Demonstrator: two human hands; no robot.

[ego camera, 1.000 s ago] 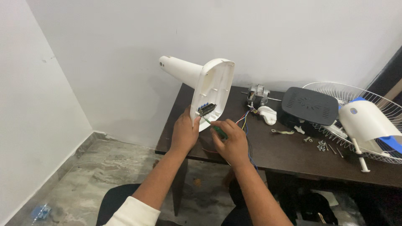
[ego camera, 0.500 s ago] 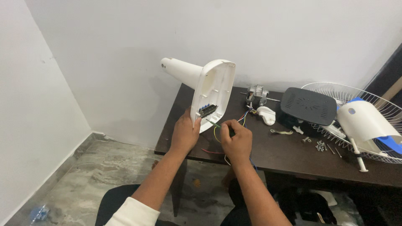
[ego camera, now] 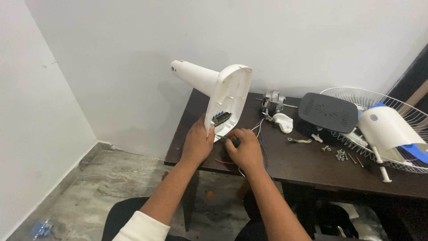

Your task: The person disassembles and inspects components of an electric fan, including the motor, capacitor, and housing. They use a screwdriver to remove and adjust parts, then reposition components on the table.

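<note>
While the left hand (ego camera: 197,143) grips the lower rim of the white fan base (ego camera: 225,97), its fingers are curled round the edge and pressed together, thumb on the near side; base is tipped on edge at the near-left corner of the dark table (ego camera: 303,163), hollow underside facing right, neck pointing up-left toward the wall; a small switch block (ego camera: 221,118) sits inside the hollow just above the left thumb; right hand (ego camera: 244,149) is just beside the left, low against the base rim, fingers bunched and closed on a small dark green item (ego camera: 233,142), can't tell what it is; coloured wires (ego camera: 260,127) run from under that hand across the tabletop toward the bare motor (ego camera: 273,101) near the wall; right of the motor a small white plastic piece (ego camera: 284,122), then a dark grey cover (ego camera: 328,112); loose screws (ego camera: 342,155) near the front of it; far right, wire fan guard (ego camera: 403,119) with a white and blue housing (ego camera: 388,129) lying in it, partly cut off by frame edge.
</note>
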